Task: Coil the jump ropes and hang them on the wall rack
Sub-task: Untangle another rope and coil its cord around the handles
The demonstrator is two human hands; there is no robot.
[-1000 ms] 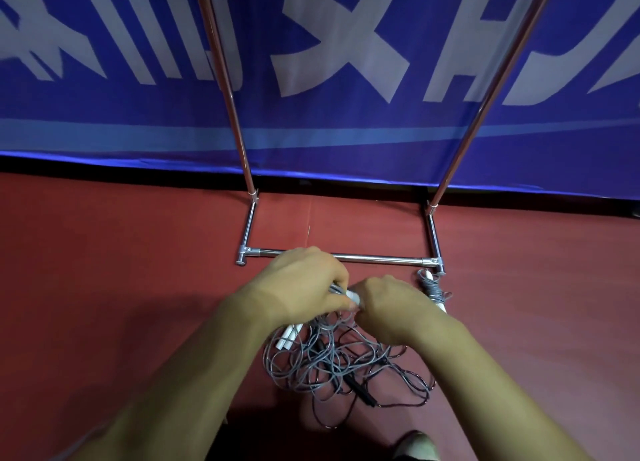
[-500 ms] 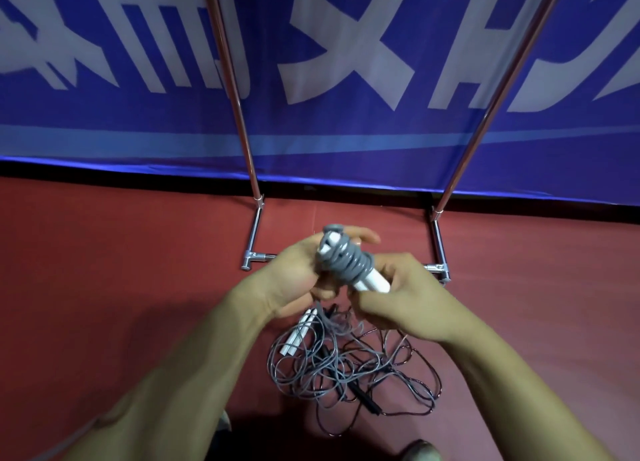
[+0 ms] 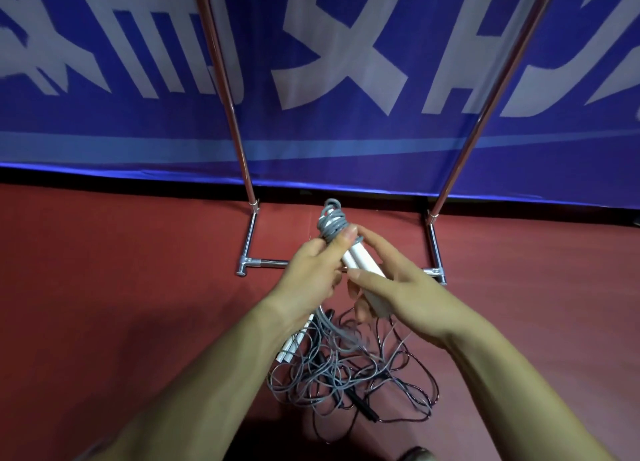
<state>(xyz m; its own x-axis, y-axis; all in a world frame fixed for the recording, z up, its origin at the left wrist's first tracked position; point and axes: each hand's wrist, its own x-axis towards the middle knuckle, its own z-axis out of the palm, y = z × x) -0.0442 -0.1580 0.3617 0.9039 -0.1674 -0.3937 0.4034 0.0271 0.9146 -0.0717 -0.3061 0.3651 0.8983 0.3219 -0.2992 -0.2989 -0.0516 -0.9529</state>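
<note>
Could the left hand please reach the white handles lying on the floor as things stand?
Probably not yet: the left hand grips the wound rope bundle. The floor handles lie close beneath its wrist, so once freed, likely yes.

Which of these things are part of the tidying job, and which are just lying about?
Part of the job: wound jump rope, held by left hand and right hand; tangled ropes on the floor; metal rack.
Just there: blue banner; shoe tip at the bottom edge.
</note>
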